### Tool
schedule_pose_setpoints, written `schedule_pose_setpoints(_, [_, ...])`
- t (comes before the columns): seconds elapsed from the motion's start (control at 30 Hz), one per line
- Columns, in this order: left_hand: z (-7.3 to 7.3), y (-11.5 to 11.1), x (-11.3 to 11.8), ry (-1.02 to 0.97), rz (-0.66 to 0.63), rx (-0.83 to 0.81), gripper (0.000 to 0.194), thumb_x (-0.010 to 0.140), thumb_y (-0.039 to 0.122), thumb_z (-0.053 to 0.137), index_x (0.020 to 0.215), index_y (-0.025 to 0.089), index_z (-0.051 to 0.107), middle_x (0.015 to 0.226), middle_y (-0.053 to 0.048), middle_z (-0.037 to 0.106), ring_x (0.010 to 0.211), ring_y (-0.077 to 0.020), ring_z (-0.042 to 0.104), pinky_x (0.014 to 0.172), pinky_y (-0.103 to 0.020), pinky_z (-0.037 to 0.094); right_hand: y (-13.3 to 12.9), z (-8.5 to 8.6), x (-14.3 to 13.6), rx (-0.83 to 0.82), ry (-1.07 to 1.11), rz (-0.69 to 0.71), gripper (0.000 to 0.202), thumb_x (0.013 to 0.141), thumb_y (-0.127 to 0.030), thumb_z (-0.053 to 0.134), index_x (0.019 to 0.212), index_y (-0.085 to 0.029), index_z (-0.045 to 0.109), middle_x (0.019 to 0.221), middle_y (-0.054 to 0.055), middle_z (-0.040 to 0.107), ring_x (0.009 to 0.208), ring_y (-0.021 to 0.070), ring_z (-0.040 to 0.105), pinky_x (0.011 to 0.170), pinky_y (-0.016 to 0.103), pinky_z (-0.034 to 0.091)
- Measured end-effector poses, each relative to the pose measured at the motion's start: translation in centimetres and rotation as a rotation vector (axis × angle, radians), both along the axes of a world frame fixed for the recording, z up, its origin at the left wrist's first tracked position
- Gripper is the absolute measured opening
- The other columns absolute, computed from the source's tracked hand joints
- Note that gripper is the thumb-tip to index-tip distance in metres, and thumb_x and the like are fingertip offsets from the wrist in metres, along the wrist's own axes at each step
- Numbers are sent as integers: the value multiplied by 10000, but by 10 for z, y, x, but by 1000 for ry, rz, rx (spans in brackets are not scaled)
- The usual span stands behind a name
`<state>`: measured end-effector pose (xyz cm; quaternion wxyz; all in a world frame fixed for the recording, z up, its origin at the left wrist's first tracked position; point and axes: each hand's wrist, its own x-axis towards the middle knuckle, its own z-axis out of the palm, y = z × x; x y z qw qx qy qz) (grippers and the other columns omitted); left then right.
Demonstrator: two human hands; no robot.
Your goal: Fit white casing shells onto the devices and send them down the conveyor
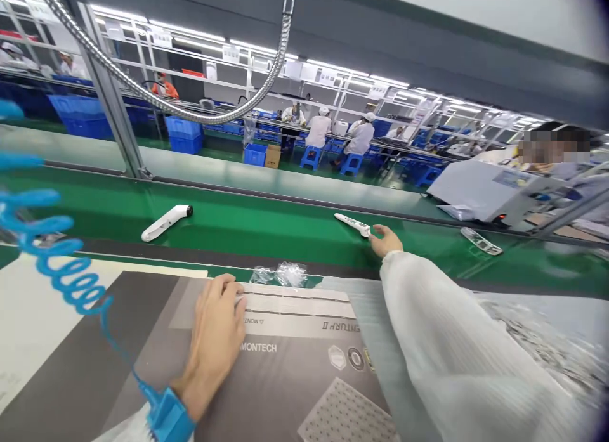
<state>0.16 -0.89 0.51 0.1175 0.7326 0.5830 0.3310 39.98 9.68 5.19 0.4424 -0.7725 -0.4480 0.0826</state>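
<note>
My right hand (386, 241) reaches over the green conveyor belt with finger and thumb apart. Its fingertips are at the near end of a slim white handheld device (353, 224) with a small dark display; I cannot tell whether they touch it. My left hand (219, 325) lies on a grey printed cardboard sheet (280, 372) marked MONTECH, fingers loosely bent near its far edge and holding nothing. A blue wrist strap (170, 418) with a coiled cord (71, 264) is around my left wrist. Another white handheld device (166, 223), with a black tip, lies on the belt to the left.
A white open shell part (481, 241) lies farther right on the belt. Crumpled clear plastic (291, 274) sits at the belt's near edge. At right are bagged parts (547, 344) and a grey machine (485, 185) beyond the belt. A metal hose (209, 117) hangs overhead. Co-workers sit behind.
</note>
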Motion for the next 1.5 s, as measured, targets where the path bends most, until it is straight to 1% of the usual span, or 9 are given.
schedule_pose_setpoints(0.13, [-2, 0, 2, -20, -5, -19, 206, 902, 234, 431, 968, 173, 616, 1170, -137, 592, 1092, -303, 567, 931, -498, 473, 30, -17, 7, -181, -73, -63, 299, 894, -289, 626, 1151, -139, 598, 1157, 89, 619, 1025, 228, 607, 913, 422, 476])
schedule_pose_setpoints(0.33, [-3, 0, 3, -147, -54, -11, 153, 885, 205, 470, 945, 173, 607, 1139, -123, 593, 1091, -283, 556, 968, -491, 453, 44, -19, -46, -279, -138, 126, 423, 755, -197, 686, 1160, -150, 574, 962, 114, 672, 852, 258, 632, 819, 387, 466])
schedule_pose_setpoints(0.53, [15, 0, 1, -534, -68, -69, 369, 926, 401, 528, 1217, 174, 540, 1259, -129, 577, 1168, -249, 547, 1014, -420, 431, -36, 38, -111, -138, -150, 776, 382, 841, -369, 637, 1211, -310, 564, 1177, 19, 637, 924, 196, 629, 899, 346, 489])
schedule_pose_setpoints(0.63, [26, -2, 1, -817, -233, -335, 520, 908, 544, 530, 1273, 175, 514, 1223, -135, 620, 1026, -223, 638, 894, -364, 501, -85, 51, -137, -97, -138, 1064, 323, 870, -432, 628, 1153, -288, 574, 1196, 46, 635, 1032, 241, 613, 924, 384, 490])
schedule_pose_setpoints(0.73, [34, -8, 5, -968, -477, -694, 547, 855, 579, 590, 1199, 158, 538, 1034, -120, 688, 640, -143, 660, 581, -272, 505, -113, 39, -150, -30, -182, 1002, 232, 919, -442, 566, 1084, -278, 570, 1197, 50, 639, 1064, 244, 597, 925, 396, 475])
schedule_pose_setpoints(0.8, [36, -12, 9, -1008, -492, -766, 494, 814, 510, 663, 1129, 146, 551, 978, -107, 695, 551, -107, 624, 496, -227, 468, -121, 23, -151, 6, -206, 981, 198, 954, -431, 511, 1048, -270, 579, 1219, 54, 638, 1110, 239, 586, 948, 399, 454])
schedule_pose_setpoints(0.97, [30, -19, 15, -877, -457, -732, 282, 788, 361, 670, 928, 134, 576, 841, -74, 688, 573, -126, 643, 507, -228, 498, -132, -7, -156, 61, -488, 832, 171, 918, -416, 604, 1003, -269, 627, 1048, 32, 705, 1001, 234, 619, 902, 415, 410])
schedule_pose_setpoints(1.3, [34, -28, 11, -410, -365, -530, 168, 885, 335, 530, 800, 195, 573, 658, -14, 666, 641, -182, 678, 686, -298, 489, -142, -16, -174, 317, -806, 680, 33, 917, -232, 633, 885, -232, 637, 938, -12, 714, 872, 176, 608, 866, 380, 336])
schedule_pose_setpoints(1.5, [24, -17, 11, -539, -263, -578, 140, 902, 309, 480, 861, 199, 556, 757, -34, 687, 575, -168, 658, 586, -276, 487, -145, -16, -180, 338, -867, 727, 131, 929, -182, 596, 811, -235, 612, 906, -21, 712, 849, 184, 578, 897, 402, 318])
